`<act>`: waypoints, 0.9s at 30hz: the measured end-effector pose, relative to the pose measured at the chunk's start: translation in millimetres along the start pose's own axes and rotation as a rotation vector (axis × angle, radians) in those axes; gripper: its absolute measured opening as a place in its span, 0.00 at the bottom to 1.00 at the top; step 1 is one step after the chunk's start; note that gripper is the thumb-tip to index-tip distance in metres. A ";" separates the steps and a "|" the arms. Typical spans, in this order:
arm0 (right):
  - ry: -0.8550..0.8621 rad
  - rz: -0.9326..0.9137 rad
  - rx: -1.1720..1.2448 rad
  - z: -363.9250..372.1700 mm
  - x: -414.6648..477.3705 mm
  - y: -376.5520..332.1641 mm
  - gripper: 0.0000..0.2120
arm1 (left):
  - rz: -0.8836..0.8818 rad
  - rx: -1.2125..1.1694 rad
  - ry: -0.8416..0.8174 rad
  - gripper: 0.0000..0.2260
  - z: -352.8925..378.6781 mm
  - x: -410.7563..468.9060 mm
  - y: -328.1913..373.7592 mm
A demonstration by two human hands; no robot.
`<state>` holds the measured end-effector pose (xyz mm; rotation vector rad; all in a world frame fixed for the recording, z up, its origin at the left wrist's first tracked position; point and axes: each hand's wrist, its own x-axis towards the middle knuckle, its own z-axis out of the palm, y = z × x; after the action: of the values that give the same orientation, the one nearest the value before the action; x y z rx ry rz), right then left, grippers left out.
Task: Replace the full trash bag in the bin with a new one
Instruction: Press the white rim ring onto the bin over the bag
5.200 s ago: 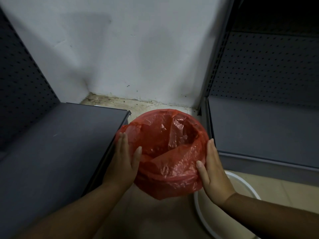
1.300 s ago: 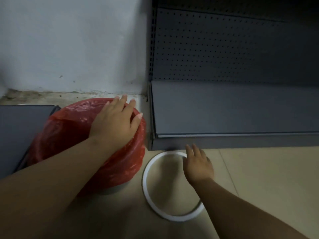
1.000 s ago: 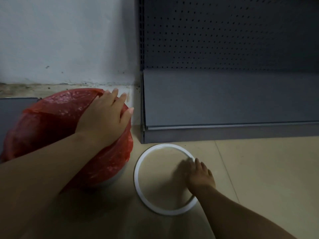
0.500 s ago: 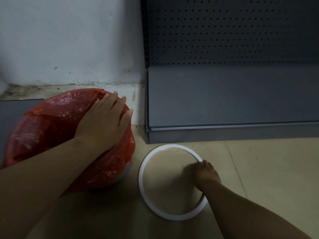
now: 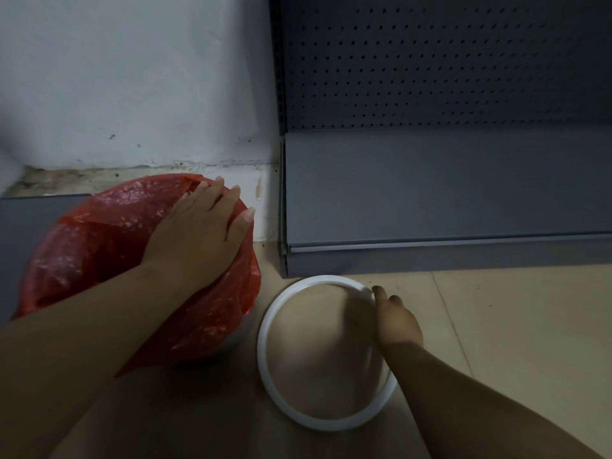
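A red plastic bag (image 5: 99,246) is stretched over the mouth of a pale bin (image 5: 240,332) that stands on the floor at the left. My left hand (image 5: 205,236) lies flat on the bag at the bin's right rim, fingers spread. To the right of the bin, a white plastic ring (image 5: 288,409) is tilted, its far right side lifted off the floor. My right hand (image 5: 394,323) grips that right side of the ring, fingers curled over it.
A grey shelf base (image 5: 430,200) with a perforated back panel stands to the right behind the ring. Another grey shelf (image 5: 29,213) is at the left behind the bin. A stained white wall (image 5: 132,94) closes the back. Beige floor tiles (image 5: 513,342) spread to the right.
My right hand has closed on the ring's right side and raised it off the floor. My left hand stays pressed on the bagged bin.
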<state>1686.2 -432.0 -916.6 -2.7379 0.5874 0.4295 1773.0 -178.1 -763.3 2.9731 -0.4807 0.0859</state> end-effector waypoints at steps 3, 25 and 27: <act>0.001 -0.068 -0.098 -19.7 -2.0 -4.0 0.21 | 0.001 0.009 0.011 0.26 -5.4 -0.7 1.0; 0.043 -0.430 -0.339 -277.5 -34.6 -120.1 0.22 | -0.065 0.022 0.179 0.26 -112.9 -5.9 -36.7; 0.084 -0.477 -0.275 -298.2 -41.7 -137.2 0.21 | -0.096 0.032 0.188 0.26 -126.2 -6.7 -50.0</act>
<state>1776.4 -404.2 -599.4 -3.0350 -0.1281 0.2931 1777.9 -111.8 -644.7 2.9740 -0.3158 0.3620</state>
